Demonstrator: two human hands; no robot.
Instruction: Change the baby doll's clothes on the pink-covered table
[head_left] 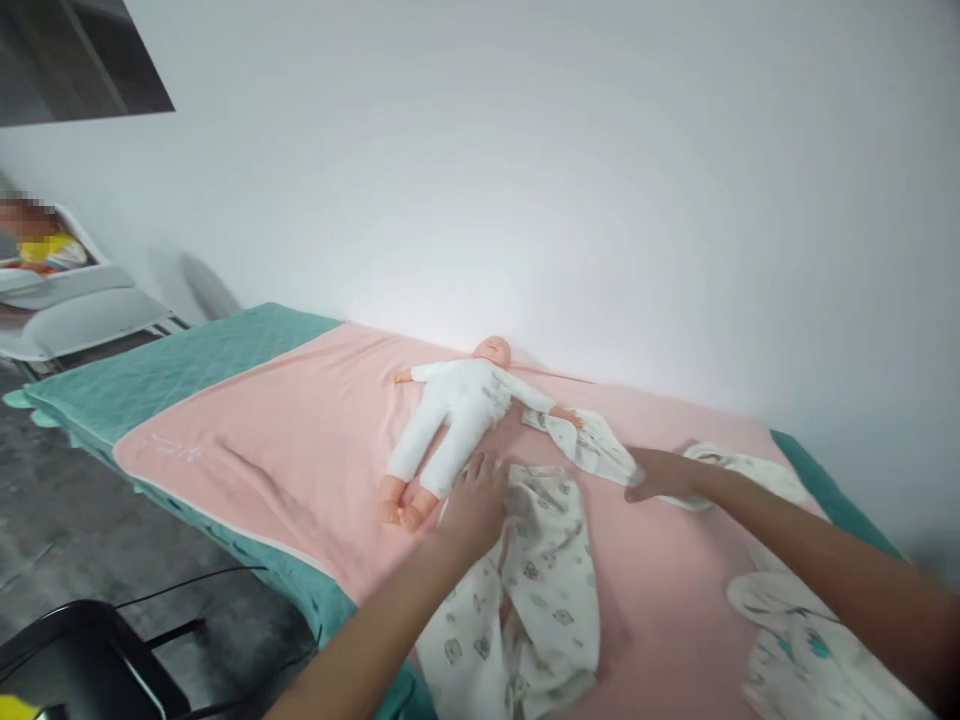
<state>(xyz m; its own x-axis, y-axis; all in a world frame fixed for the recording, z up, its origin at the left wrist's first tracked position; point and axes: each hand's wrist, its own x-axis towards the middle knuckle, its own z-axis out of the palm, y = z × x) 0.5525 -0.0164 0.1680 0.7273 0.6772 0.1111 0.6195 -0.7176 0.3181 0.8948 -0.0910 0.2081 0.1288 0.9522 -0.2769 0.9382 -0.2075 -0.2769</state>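
A baby doll (454, 400) in a white long-sleeved suit lies on its back on the pink sheet, its bare feet toward me. My left hand (478, 495) is at the upper left of the patterned white baby pants (551, 570), beside the doll's feet, fingers bent over the cloth. Out to the right, my right hand (654, 474) has closed on the near end of a small white printed baby cloth (592, 445), whose exact kind I cannot make out. The far part of that cloth lies by the doll's hand.
The pink sheet (300, 430) covers a green quilted pad (225, 350) against a white wall. More white baby clothes (810, 650) lie at the right, with another white piece (757, 470) behind my right arm. A black chair (90, 660) stands at lower left; a white chair (105, 315) stands beyond.
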